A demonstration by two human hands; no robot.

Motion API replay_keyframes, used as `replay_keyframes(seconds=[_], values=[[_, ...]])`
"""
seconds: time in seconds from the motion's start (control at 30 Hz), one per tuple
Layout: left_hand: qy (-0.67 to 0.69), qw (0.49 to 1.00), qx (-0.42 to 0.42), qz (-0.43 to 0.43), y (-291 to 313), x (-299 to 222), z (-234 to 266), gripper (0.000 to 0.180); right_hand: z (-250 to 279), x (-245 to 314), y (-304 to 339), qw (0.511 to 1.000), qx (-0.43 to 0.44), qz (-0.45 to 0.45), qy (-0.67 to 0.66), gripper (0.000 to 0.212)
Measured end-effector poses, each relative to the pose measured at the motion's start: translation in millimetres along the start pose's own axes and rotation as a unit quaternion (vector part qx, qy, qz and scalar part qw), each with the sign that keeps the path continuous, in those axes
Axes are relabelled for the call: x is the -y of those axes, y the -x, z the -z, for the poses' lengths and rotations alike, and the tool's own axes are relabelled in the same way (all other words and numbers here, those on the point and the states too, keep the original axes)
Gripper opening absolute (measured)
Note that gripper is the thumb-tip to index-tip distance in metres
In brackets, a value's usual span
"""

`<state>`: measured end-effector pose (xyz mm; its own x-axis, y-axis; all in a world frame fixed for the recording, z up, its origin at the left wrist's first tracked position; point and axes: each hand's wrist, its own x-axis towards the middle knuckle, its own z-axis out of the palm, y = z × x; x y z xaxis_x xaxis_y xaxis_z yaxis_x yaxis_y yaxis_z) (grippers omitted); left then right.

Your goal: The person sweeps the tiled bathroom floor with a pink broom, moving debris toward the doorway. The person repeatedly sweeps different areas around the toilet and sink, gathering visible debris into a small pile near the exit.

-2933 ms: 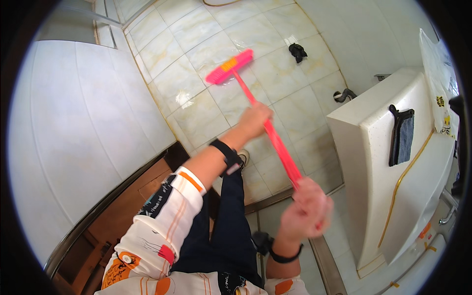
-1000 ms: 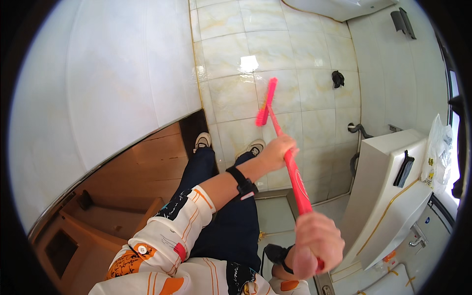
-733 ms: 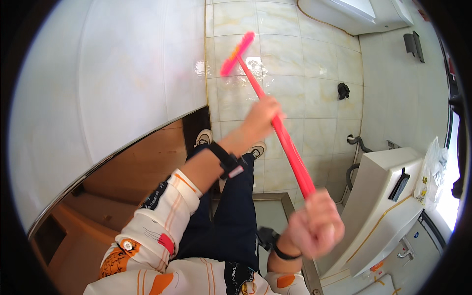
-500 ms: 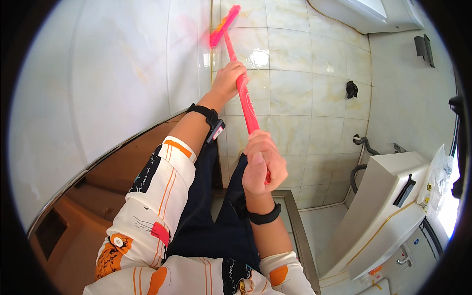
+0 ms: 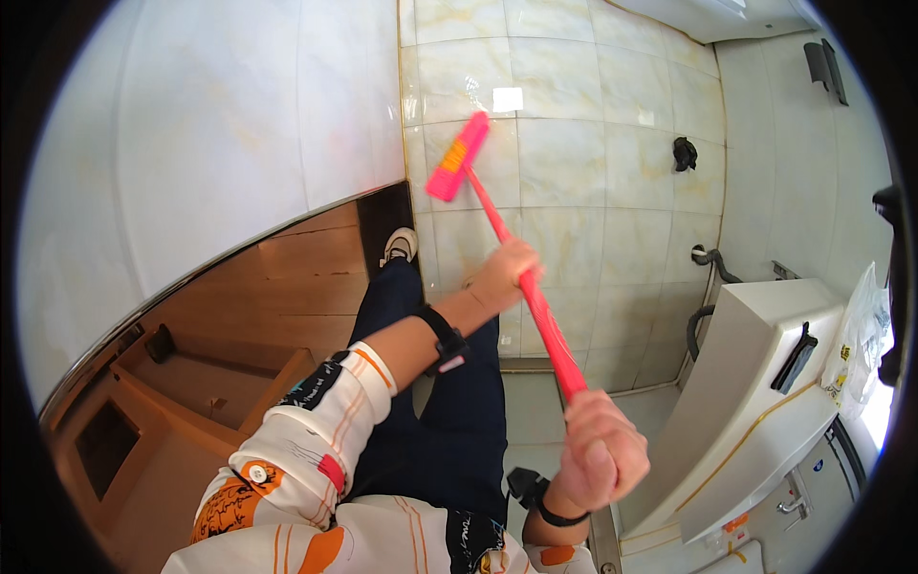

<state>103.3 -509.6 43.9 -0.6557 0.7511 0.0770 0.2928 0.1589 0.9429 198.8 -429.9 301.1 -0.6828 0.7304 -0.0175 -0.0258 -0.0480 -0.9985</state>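
I hold a pink-red long-handled floor brush [image 5: 548, 330] slantwise in front of me. Its pink head, with an orange patch [image 5: 453, 156], is over the pale tiled floor [image 5: 566, 163]; whether it touches the tiles I cannot tell. Midway along the handle, my left hand [image 5: 507, 275] is closed around it, slightly blurred. My right hand [image 5: 601, 450] grips the near end in a fist, lower and further right. Black bands circle both wrists.
A white wall panel [image 5: 210, 124] rises at left above brown wooden cabinetry [image 5: 215, 383]. My shoe [image 5: 400, 244] stands by the doorway's dark strip. A black object [image 5: 684, 154] lies on the tiles. At right are a white washbasin unit [image 5: 746, 383], a grey hose [image 5: 712, 261] and a plastic bag [image 5: 861, 335].
The brush head has come back toward me from the far wall edge. Both hands have moved right and nearer, still on the handle. My shoe now shows at left.
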Motion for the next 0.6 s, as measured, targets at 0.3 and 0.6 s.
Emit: replay_keyframes(seconds=[0.3, 0.6], values=[[0.139, 0.986, 0.074, -0.062, -20.5, -89.5, -69.5, 0.021, 21.1, 57.9, 16.1, 0.986, 0.047, 0.155, 0.049, 0.018], [-0.105, 0.994, 0.001, -0.014, -35.1, 2.3, 80.9, 0.022, -14.5, -13.5, -12.8, 1.0, 0.012, 0.015, 0.021, 0.008]])
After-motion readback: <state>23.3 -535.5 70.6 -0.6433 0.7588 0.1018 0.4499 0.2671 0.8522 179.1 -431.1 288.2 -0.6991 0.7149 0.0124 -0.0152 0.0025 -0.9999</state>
